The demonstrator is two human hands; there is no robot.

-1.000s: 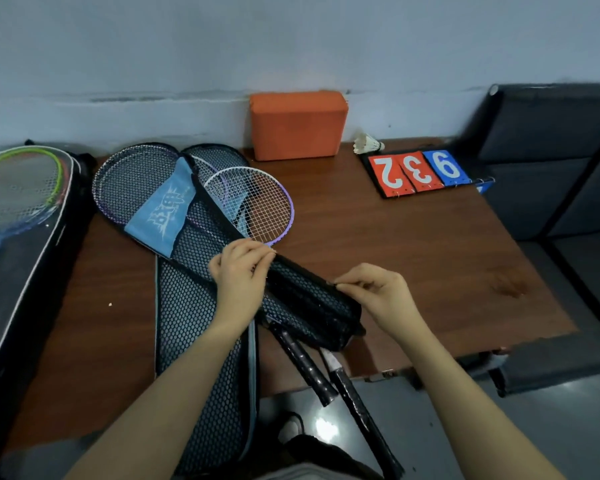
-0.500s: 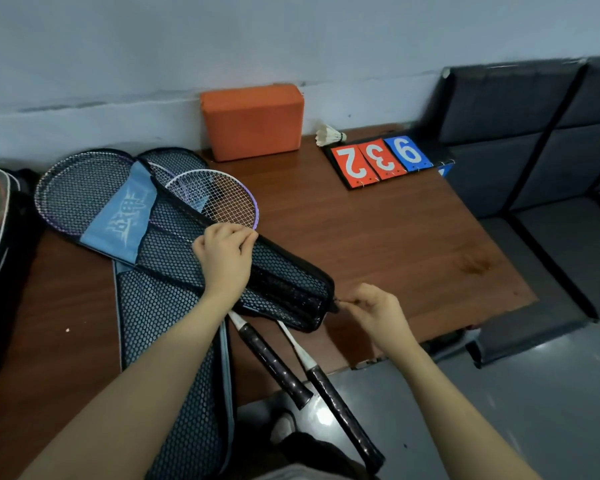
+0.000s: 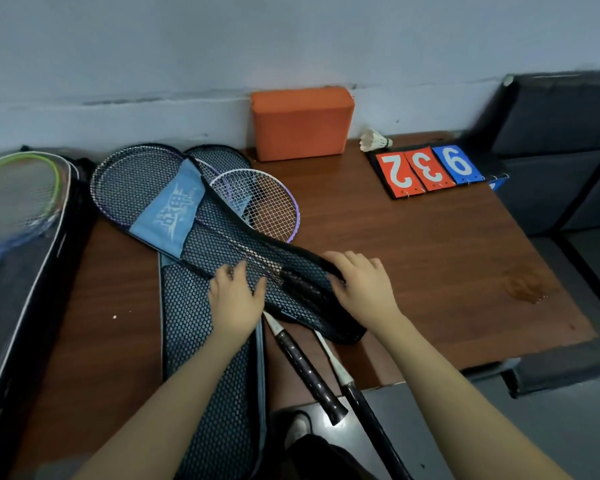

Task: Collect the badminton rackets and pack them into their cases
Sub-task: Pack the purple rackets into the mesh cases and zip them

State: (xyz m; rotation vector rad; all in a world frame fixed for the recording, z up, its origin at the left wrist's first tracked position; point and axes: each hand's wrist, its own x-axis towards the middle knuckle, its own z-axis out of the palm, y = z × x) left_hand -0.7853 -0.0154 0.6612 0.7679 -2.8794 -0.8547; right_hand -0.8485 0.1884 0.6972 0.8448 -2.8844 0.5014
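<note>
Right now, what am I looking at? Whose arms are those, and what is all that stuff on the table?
The picture comes from a camera worn on a person's head, looking down, so the two bare arms belong to that person. The left hand lies flat on a black mesh racket case with a blue patch, and the right hand holds the case's upper edge. A purple-rimmed badminton racket lies on the brown wooden table, partly under the case. Two black racket handles stick out over the table's near edge. A second flat mesh case lies underneath. Farther back are an orange foam block, a white shuttlecock and a flip scoreboard.
</note>
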